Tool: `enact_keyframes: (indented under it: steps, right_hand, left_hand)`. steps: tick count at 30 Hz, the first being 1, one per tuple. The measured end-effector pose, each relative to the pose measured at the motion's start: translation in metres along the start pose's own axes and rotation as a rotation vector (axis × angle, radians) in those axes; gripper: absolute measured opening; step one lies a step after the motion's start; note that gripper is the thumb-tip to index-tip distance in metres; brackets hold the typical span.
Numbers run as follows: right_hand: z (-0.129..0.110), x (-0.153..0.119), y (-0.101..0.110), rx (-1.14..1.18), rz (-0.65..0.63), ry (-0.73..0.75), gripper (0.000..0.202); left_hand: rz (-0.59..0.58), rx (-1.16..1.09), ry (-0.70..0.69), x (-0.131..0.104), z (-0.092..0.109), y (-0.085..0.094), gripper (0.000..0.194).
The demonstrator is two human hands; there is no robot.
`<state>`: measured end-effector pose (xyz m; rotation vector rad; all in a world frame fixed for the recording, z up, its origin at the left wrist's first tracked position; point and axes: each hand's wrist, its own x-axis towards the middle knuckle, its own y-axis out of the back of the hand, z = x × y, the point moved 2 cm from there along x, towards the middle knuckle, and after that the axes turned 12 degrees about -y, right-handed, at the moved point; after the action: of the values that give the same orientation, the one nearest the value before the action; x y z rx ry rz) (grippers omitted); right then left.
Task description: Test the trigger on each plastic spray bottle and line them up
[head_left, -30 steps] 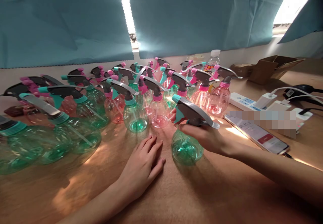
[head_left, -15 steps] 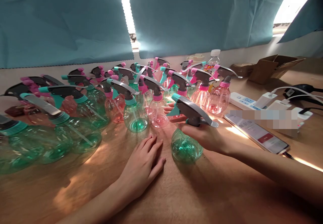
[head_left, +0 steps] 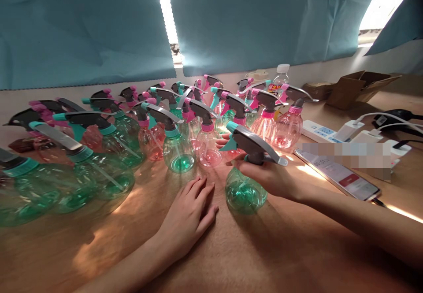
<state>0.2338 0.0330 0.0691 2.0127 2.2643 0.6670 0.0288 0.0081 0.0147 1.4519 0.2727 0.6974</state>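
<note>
My right hand is wrapped round the neck of a green spray bottle that stands upright on the wooden table. Its grey spray head with a turquoise trigger rises above my thumb, and some fingertips show behind it on the left. Flat on the table, my left hand has its fingers spread and holds nothing. Just beyond my left fingertips stand another green spray bottle and a clear pink one.
Several more green and pink spray bottles crowd the left and back, among them a large green bottle. On the right lie a phone, a white power strip with chargers and cables, and an open cardboard box. A teal curtain hangs behind.
The fingers of my right hand have shifted slightly around the green spray bottle. My left hand stays flat in place, and the bottles stand as before.
</note>
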Motion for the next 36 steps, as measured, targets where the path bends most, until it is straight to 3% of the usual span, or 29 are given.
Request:
enact_keyframes:
  steps: [6,23,36]
  right_hand:
    - [-0.0004,-0.0009,0.0004,-0.016,0.029,0.002,0.014]
    - [0.0023,-0.0017,0.0012,-0.063,-0.029,-0.003,0.019]
    - [0.003,-0.0002,0.001,-0.046,0.025,0.006,0.014]
  left_hand:
    - [-0.001,0.005,-0.006,-0.0008,-0.0005,0.0,0.042]
    - [-0.003,0.013,-0.008,-0.0001,-0.0003,-0.0001,0.042]
    - [0.025,0.003,-0.006,-0.0007,-0.0005,0.0,0.04]
